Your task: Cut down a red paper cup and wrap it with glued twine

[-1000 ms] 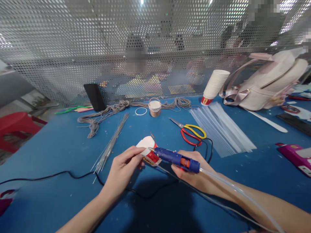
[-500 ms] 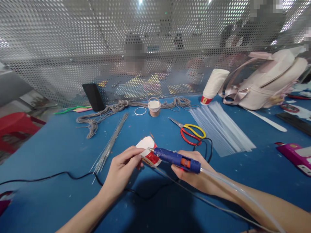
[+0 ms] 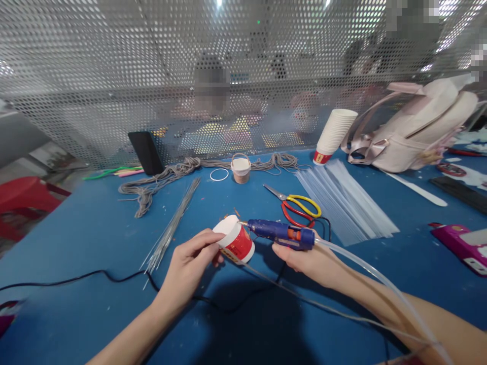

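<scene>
Close view of two bare hands around a short red-and-white paper cup (image 3: 243, 247), the landmark here. The left hand (image 3: 194, 256) pinches the cup's near-left rim, thumb and fingers closed on the wall, seemingly to steady it from the side away from the heat. The right hand (image 3: 308, 261) is curled around a blue glue gun (image 3: 281, 233) at the cup's right; its handle and trigger are largely hidden, so how hard it is squeezed cannot be told. The nozzle points left at the cup's rim; whether it touches is unclear. The cup is tilted, mouth toward the upper left, which probably gives the nozzle room. A grey cord (image 3: 297, 296) runs from the cup's underside to the lower right. The left forearm rises from the lower left, wrist bent slightly; the right reaches in from the lower right, palm turned inward beneath the gun. Beyond the cup stands a small handled basket (image 3: 241, 175); beyond it to the right lie scissors (image 3: 300, 208), apparently parked within reach.
</scene>
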A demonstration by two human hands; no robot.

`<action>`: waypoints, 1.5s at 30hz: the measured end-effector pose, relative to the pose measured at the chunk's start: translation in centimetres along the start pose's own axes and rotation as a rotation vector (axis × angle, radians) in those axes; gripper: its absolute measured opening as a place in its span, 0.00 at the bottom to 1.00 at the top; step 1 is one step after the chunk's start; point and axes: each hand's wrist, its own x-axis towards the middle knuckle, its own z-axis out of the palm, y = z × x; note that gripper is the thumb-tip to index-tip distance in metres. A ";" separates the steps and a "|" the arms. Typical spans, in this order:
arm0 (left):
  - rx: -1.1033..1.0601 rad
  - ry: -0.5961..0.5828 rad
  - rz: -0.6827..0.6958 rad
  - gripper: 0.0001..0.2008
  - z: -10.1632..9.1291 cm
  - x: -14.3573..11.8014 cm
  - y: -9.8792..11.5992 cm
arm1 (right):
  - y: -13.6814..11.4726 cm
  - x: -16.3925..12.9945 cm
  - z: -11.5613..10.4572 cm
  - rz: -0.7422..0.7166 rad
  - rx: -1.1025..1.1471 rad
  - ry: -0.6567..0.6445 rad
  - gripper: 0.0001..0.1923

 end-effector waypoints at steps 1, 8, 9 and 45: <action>0.004 -0.002 -0.004 0.09 0.0 0.0 -0.1 | -0.1 -0.1 0.1 0.002 0.011 -0.004 0.15; 0.060 0.024 -0.018 0.08 0.2 0.0 0.4 | 0.4 -0.6 0.8 -0.049 -0.041 -0.048 0.13; 0.067 0.024 -0.019 0.08 0.3 0.0 0.5 | 0.6 -0.6 0.9 -0.079 -0.059 -0.061 0.12; -0.107 0.038 -0.082 0.05 0.3 0.2 0.1 | 1.0 0.0 -0.6 0.137 0.067 -0.079 0.17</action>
